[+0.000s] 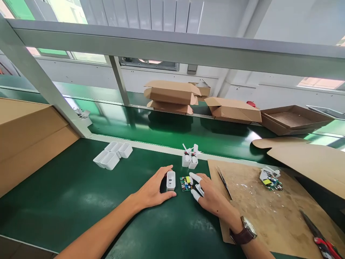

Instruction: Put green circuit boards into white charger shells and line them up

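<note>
My left hand (156, 187) curves around a small white charger housing (170, 180) with a slot in its face; finger and thumb are spread to either side of it, seemingly apart from it. White finger cots cover fingertips of my right hand (208, 194). Its fingers close on the near end of a small green circuit board (185, 183) with a yellow component, where a white piece (199, 189) also shows between them. Just beyond stand two white housings (190, 160) with wires and white parts sticking out of the top.
Several empty white housings (111, 155) sit at the left. Right, tweezers (224, 182), more circuit boards (271, 178) and red-handled scissors (320, 237) lie on a brown board (250, 208). Cardboard boxes (172, 92) stand behind the green belt (167, 126). A metal frame bar (172, 46) crosses above.
</note>
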A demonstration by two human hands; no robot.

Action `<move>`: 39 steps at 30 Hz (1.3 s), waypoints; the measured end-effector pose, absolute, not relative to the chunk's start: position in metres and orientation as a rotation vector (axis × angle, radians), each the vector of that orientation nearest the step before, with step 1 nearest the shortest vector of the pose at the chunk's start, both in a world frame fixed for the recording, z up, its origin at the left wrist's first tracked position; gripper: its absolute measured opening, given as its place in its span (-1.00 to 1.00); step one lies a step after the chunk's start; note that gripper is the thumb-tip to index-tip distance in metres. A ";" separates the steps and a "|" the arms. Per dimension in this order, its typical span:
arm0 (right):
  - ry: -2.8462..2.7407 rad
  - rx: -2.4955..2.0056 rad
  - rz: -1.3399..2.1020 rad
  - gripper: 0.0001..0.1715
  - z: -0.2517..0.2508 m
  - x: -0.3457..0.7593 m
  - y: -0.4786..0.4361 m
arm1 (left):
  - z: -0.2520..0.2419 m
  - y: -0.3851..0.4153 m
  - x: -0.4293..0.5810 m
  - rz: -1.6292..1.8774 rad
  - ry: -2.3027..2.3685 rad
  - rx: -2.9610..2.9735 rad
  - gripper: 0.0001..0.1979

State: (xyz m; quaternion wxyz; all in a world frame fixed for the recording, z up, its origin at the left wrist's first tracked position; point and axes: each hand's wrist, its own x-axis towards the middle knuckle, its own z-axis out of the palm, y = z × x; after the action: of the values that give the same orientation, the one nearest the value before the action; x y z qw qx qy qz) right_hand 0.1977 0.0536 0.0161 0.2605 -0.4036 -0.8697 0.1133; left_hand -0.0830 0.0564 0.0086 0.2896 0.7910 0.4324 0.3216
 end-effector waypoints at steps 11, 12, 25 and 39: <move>-2.182 -0.988 0.054 -0.32 0.018 0.187 0.054 | 0.002 0.059 -0.084 1.021 1.041 2.052 -0.14; -2.162 -0.991 0.043 -0.33 0.018 0.187 0.054 | 0.000 0.060 -0.083 1.041 1.101 2.044 -0.15; -1.977 -0.946 0.058 -0.33 0.027 0.180 0.044 | 0.015 0.056 -0.077 0.769 1.185 2.042 -0.16; -2.155 -0.786 -0.142 -0.06 0.027 0.171 0.026 | 0.016 0.053 -0.069 1.072 1.059 2.429 -0.17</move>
State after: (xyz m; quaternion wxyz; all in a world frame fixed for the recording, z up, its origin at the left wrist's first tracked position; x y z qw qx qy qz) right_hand 0.1705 0.0258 0.0273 0.4094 -0.3120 -0.8555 -0.0562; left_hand -0.0690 0.0525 0.0159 0.1408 0.8413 0.3668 0.3713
